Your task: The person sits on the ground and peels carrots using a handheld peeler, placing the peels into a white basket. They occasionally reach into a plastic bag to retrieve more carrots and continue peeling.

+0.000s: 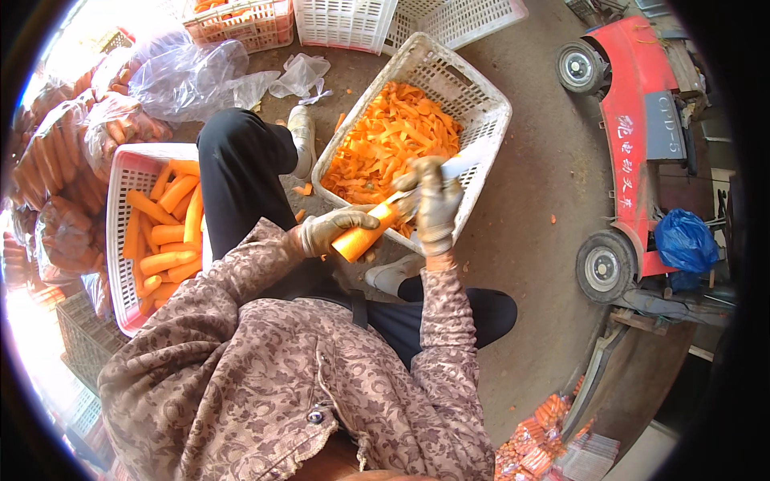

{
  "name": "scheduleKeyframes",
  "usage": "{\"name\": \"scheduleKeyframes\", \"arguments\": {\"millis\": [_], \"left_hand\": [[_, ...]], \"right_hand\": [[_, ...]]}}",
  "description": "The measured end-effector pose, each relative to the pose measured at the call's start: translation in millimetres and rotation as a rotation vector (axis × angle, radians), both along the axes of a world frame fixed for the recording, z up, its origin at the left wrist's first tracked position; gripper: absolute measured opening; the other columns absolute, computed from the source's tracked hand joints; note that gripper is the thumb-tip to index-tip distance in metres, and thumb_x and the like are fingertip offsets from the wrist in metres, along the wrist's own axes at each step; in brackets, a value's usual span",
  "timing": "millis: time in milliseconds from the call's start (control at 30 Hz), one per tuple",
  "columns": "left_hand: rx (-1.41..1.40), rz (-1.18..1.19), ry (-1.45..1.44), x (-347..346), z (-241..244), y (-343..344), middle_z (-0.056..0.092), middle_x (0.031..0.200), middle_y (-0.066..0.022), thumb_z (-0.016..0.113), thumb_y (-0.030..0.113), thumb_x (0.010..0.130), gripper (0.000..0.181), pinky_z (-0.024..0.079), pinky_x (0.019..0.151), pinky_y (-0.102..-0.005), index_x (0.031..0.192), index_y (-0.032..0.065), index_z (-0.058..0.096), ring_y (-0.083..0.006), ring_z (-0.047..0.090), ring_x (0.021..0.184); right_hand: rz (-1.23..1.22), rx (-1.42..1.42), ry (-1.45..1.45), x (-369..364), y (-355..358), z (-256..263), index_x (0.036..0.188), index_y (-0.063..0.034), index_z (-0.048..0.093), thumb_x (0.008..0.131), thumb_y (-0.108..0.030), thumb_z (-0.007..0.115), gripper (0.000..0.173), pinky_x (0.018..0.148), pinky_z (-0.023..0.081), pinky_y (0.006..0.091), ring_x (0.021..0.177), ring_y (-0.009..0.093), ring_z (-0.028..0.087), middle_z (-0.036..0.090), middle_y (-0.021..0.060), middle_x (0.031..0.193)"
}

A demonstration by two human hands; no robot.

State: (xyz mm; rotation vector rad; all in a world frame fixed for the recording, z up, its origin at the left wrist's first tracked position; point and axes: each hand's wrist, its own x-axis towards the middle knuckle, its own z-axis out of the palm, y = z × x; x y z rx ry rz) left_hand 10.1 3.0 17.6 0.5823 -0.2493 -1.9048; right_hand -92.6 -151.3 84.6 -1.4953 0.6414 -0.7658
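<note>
My left hand, in a soiled work glove, is wrapped around a large carrot, whose smooth orange surface looks peeled. The carrot points up and to the right, over the near rim of a white plastic crate. My right hand, also gloved, grips a peeler beside the carrot's far end. Motion blurs this tool, and the fingers partly hide its blade. Inside the crate lies a heap of orange carrot peelings.
A pink-and-white crate of peeled carrots stands by my left knee. Beyond it are bagged carrots and clear plastic sheeting. More crates line the back. A red forklift stands at right; bagged carrots lie lower right.
</note>
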Motion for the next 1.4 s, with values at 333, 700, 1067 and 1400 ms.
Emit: {"name": "scheduleKeyframes", "arguments": {"millis": [333, 700, 1067, 1400], "left_hand": [[-0.005, -0.073, 0.494, -3, -14, 1, 0.066, 0.096, -0.0220, 0.062, 0.032, 0.092, 0.051, 0.060, 0.066, -0.0413, 0.123, -0.0072, 0.052, -0.0335, 0.070, 0.074], [0.054, 0.006, 0.268, -9, -13, -4, 0.065, 0.089, -0.0200, 0.063, 0.036, 0.091, 0.047, 0.058, 0.062, -0.0400, 0.118, -0.0015, 0.056, -0.0309, 0.067, 0.066], [0.132, 0.166, 0.021, -1, -23, 5, 0.063, 0.100, -0.0128, 0.066, 0.030, 0.092, 0.056, 0.059, 0.069, -0.0359, 0.136, 0.0032, 0.045, -0.0227, 0.067, 0.086], [-0.045, -0.066, 0.290, -2, -13, 7, 0.066, 0.095, -0.0204, 0.062, 0.035, 0.092, 0.052, 0.059, 0.061, -0.0388, 0.123, -0.0054, 0.052, -0.0301, 0.069, 0.069]], "right_hand": [[-0.178, 0.099, -0.013, -13, -108, -19, 0.101, -0.0046, 0.062, 0.101, -0.029, 0.059, 0.024, 0.037, 0.042, 0.0241, 0.047, 0.011, 0.058, 0.067, 0.0076, 0.066], [-0.250, 0.110, -0.099, -1, -62, -35, 0.094, -0.0017, 0.058, 0.101, -0.024, 0.058, 0.024, 0.052, 0.055, 0.0311, 0.054, 0.016, 0.062, 0.064, 0.0087, 0.071], [-0.318, 0.157, 0.114, 30, -120, -36, 0.095, 0.0024, 0.058, 0.098, -0.027, 0.063, 0.030, 0.051, 0.052, 0.0317, 0.049, 0.018, 0.060, 0.065, 0.0106, 0.062], [-0.419, 0.179, 0.263, 1, -116, -30, 0.107, 0.0002, 0.056, 0.101, -0.029, 0.059, 0.030, 0.036, 0.044, 0.0280, 0.042, 0.013, 0.053, 0.059, 0.0029, 0.060]]}}
